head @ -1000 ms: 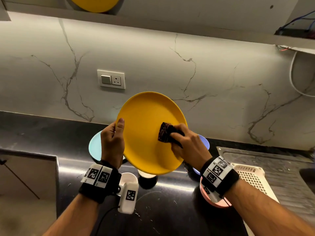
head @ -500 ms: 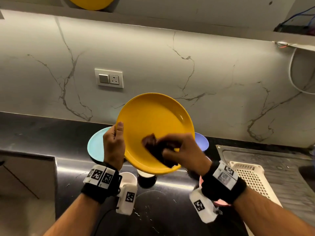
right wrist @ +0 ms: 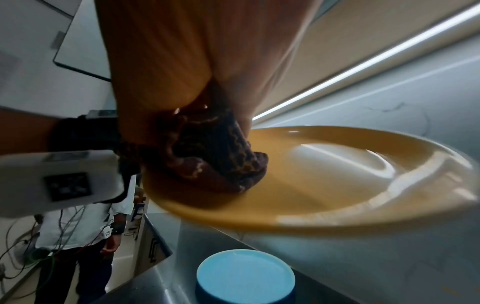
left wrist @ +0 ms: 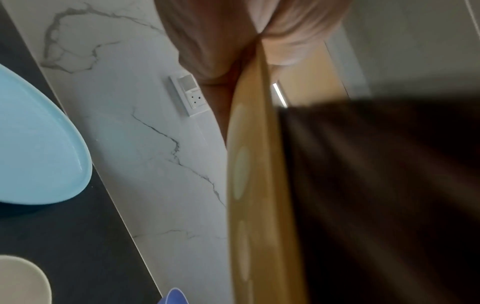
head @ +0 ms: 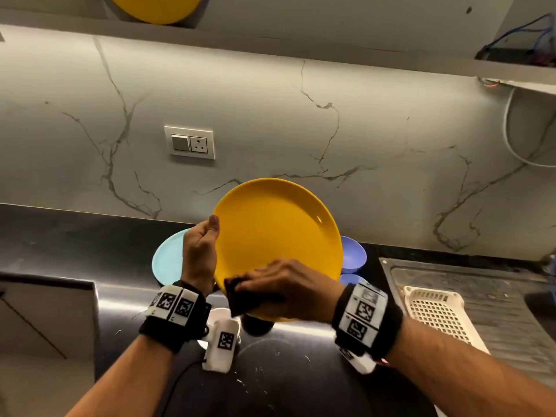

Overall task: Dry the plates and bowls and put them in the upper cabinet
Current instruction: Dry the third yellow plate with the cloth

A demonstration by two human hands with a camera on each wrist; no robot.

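My left hand (head: 201,251) grips the left rim of a yellow plate (head: 270,233), holding it tilted above the black counter. My right hand (head: 282,288) holds a dark brown patterned cloth (head: 239,297) bunched against the plate's lower edge. In the right wrist view the cloth (right wrist: 215,156) presses on the near rim of the plate (right wrist: 324,181). The left wrist view shows the plate (left wrist: 249,185) edge-on, with the blurred cloth (left wrist: 376,195) to its right. A second yellow plate (head: 156,7) shows in the upper cabinet opening.
A light blue plate (head: 168,260) sits on the counter behind my left hand, a purple bowl (head: 352,257) behind the yellow plate. A white perforated drying rack (head: 436,314) lies on the steel drainboard at right. A wall socket (head: 190,142) is on the marble backsplash.
My right hand has carried the cloth from the plate's centre down to its lower rim. The plate has tilted back a little, its face turned more upward. My left hand keeps its grip.
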